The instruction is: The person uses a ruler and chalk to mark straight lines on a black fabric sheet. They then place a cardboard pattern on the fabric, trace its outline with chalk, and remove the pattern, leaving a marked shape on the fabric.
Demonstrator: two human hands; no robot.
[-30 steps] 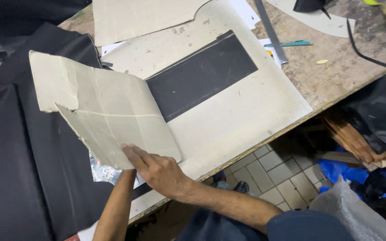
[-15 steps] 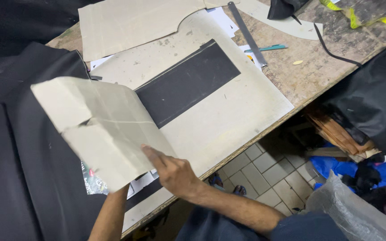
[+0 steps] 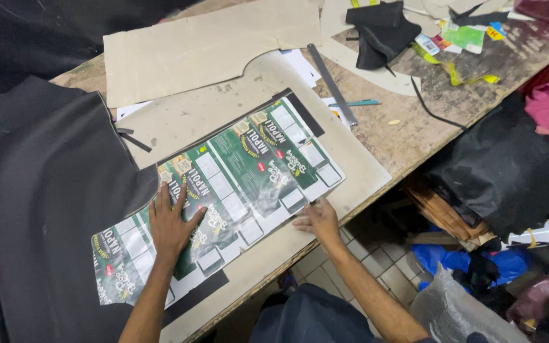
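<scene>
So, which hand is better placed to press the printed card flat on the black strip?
Probably the left hand: it lies flat on the middle of the printed card. The right hand touches only its lower edge, near the table edge.

Both hands (image 3: 171, 225) (image 3: 316, 219) flat (fingers spread)

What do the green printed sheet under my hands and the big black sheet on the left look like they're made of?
Green sheet: apparently flattened packaging cardboard, slightly glossy; it lies stiff with fold creases. Black sheet: looks like matte fabric or synthetic leather; it drapes softly with ripples.
</scene>
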